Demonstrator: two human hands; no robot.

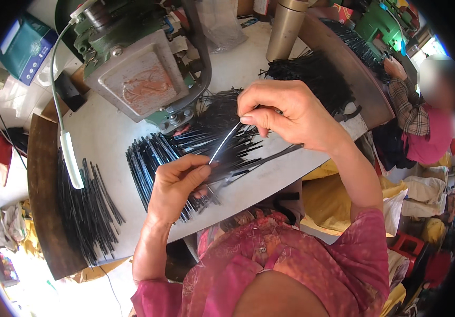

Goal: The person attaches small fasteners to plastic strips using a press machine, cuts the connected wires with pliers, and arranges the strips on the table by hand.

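- A thin shiny strip [224, 142] is held above the bench [275, 171], slanted from near left to far right.
- Its near end is pinched between the thumb and fingers of the left hand [172, 185].
- Its far end is gripped by the thumb and forefinger of the right hand [296, 113].
- Below and beside the left hand, a row of black strips [145, 164] is laid out.
- Beyond the right hand, a dark tangled pile [314, 79] is heaped.
- On the far left, a green machine with a grey cover [137, 79] is mounted.
- At the left edge, more black strips [87, 211] are spread beside a brown wooden board [47, 201].
- At the far side, a metallic flask [286, 29] is stood.
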